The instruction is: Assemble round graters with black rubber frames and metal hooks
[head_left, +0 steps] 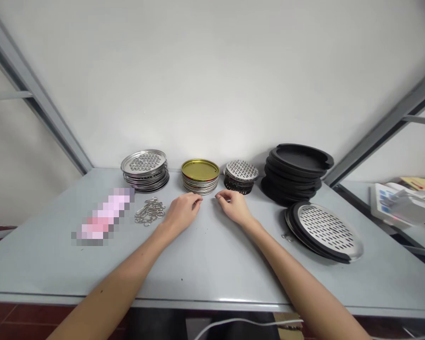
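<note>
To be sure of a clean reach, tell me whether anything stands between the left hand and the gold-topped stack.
Nothing visible stands between the left hand and the gold-topped stack just beyond it. The metal hooks lie to the hand's left, outside that path.

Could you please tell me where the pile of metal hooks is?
In the head view, the pile of metal hooks lies on the table, left of the left hand and in front of the leftmost metal stack.
</note>
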Demonstrator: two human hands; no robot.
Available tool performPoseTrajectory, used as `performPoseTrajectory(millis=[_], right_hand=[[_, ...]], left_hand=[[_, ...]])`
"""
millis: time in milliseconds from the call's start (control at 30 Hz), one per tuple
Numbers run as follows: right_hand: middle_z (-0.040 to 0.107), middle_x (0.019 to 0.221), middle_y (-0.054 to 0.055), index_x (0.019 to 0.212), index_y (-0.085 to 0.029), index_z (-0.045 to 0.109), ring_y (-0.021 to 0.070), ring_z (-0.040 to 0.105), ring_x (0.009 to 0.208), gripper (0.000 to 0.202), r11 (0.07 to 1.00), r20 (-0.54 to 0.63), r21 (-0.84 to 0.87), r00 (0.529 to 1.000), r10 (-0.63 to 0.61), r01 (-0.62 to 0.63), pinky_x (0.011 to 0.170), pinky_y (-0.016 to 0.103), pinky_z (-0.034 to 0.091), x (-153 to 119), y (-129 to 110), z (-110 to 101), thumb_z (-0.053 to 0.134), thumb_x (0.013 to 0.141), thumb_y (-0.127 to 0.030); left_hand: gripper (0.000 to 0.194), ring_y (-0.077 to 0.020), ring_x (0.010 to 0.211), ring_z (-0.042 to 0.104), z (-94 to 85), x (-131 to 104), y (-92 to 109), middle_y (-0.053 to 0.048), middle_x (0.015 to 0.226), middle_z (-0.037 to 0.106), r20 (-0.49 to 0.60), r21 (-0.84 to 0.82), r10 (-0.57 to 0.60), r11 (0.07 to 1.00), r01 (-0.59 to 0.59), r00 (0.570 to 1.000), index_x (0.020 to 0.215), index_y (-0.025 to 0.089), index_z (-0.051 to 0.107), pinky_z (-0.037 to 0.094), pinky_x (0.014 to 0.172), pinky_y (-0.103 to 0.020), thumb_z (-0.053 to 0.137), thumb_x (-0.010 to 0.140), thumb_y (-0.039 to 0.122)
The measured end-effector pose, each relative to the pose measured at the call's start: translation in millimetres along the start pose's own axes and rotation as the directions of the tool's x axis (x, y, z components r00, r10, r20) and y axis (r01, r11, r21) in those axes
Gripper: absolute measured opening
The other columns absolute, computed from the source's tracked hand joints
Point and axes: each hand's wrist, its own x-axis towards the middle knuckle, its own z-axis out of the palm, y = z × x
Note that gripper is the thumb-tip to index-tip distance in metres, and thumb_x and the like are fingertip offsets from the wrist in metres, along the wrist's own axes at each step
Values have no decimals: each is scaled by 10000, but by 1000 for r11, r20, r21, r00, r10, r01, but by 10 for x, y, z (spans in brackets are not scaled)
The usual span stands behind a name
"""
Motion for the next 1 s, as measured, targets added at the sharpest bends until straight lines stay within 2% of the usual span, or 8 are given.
performPoseTrajectory(millis=[233, 367, 467, 600, 833, 900, 1000], right_hand=[[711, 930, 66, 946, -185, 680, 180, 631, 834, 194, 966, 100, -126, 971, -215, 227, 762, 275, 460, -195, -43, 18, 506, 860, -204], [699, 930, 69, 943, -183, 673, 189, 617, 855, 181, 955, 109, -149, 964, -242, 256, 779, 292, 459, -171, 1, 19, 511, 864, -189], [691, 931, 70, 935, -180, 673, 191, 604, 879, 174, 948, 113, -150, 957, -266, 281, 813, 304, 453, -145, 31, 34, 511, 871, -190], [680, 921, 72, 935, -175, 669, 189, 594, 891, 173, 940, 134, -137, 946, -294, 312, 825, 304, 449, -130, 46, 35, 506, 880, -189], [655, 950, 78, 965, -169, 671, 190, 565, 898, 181, 917, 174, -185, 930, -323, 353, 825, 312, 440, -161, 7, 22, 515, 880, -198], [650, 956, 80, 978, -172, 670, 193, 558, 900, 183, 911, 185, -204, 928, -324, 359, 826, 315, 439, -175, -10, 18, 520, 878, -201], [646, 969, 82, 998, -174, 666, 199, 554, 907, 190, 906, 195, -220, 926, -322, 361, 831, 322, 441, -189, -31, 11, 524, 875, -203]], left_hand=[[203, -182, 838, 632, -84, -11, 39, -39, 936, 702, -91, -69, 48, 996, -54, 995, 985, 203, 681, 477, 766, -292, 506, 884, 188], [211, -180, 877, 640, -128, 41, 8, -49, 973, 700, -171, -181, 115, 973, -146, 979, 1001, 206, 673, 493, 791, -298, 484, 908, 205], [226, -183, 927, 641, -172, 97, -43, -58, 1007, 698, -241, -203, 175, 953, -226, 955, 1029, 213, 670, 489, 850, -317, 472, 922, 217], [204, -184, 940, 642, -209, 124, -133, -58, 1003, 707, -248, -183, 243, 939, -292, 938, 1011, 215, 680, 477, 888, -324, 501, 916, 230], [163, -150, 760, 609, -246, 67, -136, -44, 871, 669, -293, -283, 119, 937, -205, 949, 941, 188, 668, 487, 735, -268, 525, 900, 255], [147, -143, 717, 598, -253, 43, -114, -30, 819, 661, -271, -341, 57, 928, -152, 961, 891, 184, 654, 480, 701, -258, 534, 891, 269], [154, -140, 685, 601, -244, 13, -91, -13, 769, 644, -177, -439, -31, 897, -51, 984, 852, 185, 612, 478, 670, -253, 532, 883, 312]])
